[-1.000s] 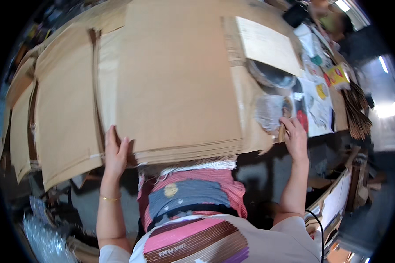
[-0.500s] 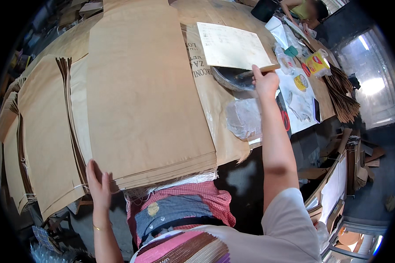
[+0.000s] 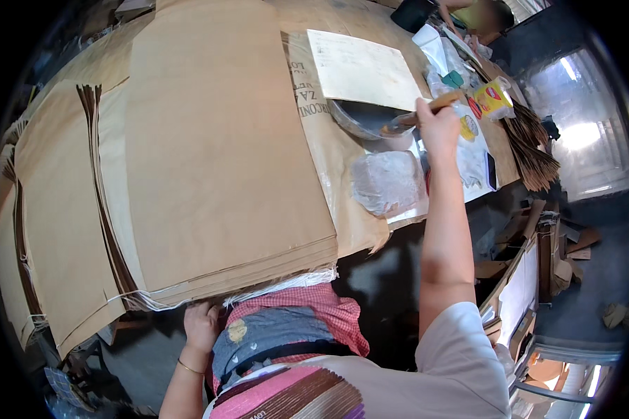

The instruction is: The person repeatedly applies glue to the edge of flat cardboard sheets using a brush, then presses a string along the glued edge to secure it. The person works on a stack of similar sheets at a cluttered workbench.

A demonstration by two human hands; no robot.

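Gripping a wooden-handled brush, the fingers of the right hand are wrapped narrowly round its middle, with the bristle end at the right side of a round bowl; contact between them cannot be told. The left hand has its fingers bent at the lower edge of a brown paper stack, beside white string; whether they hold anything cannot be told.

A pale card partly covers the bowl, bearing rows of faint handwriting too small to read. Left of it, a brown printed sheet carries large dark capitals, turned upside down and partly hidden by the stack. Near the bowl sits a clear plastic bag.

Farther right on the surface, a yellow packet shows red and white printing, and a round yellow label lies near a white sheet. The wearer's shirt has a pink, brown and purple print with small pale lettering. Another person is at the far edge.
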